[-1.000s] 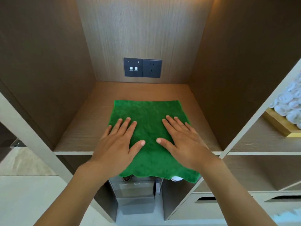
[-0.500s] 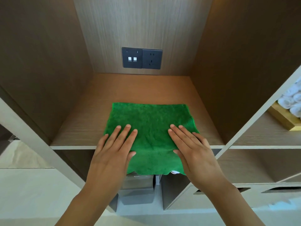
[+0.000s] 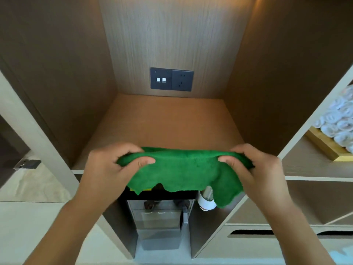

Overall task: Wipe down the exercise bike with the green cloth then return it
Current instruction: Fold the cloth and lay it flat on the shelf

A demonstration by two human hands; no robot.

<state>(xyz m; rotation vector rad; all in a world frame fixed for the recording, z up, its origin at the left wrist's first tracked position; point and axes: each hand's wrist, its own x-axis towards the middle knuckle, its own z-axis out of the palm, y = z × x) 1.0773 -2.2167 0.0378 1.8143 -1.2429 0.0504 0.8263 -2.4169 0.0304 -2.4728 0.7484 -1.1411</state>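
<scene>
Green cloth (image 3: 183, 169) pinched at both upper corners: left hand (image 3: 107, 169) and right hand (image 3: 261, 169) each closed on bunched corner, thumb in front, fingers (image 3: 126, 148) curled behind. Cloth stretched between fingers, lower edge hanging free below them, in front of wooden shelf (image 3: 168, 119) lip; shelf board beyond fingers bare. Socket panel (image 3: 172, 79) on back wall far past fingers. Exercise bike not in view. Judgement: cloth in hand at shelf, either just collected or about to be put back; cannot tell whether wiping is done
</scene>
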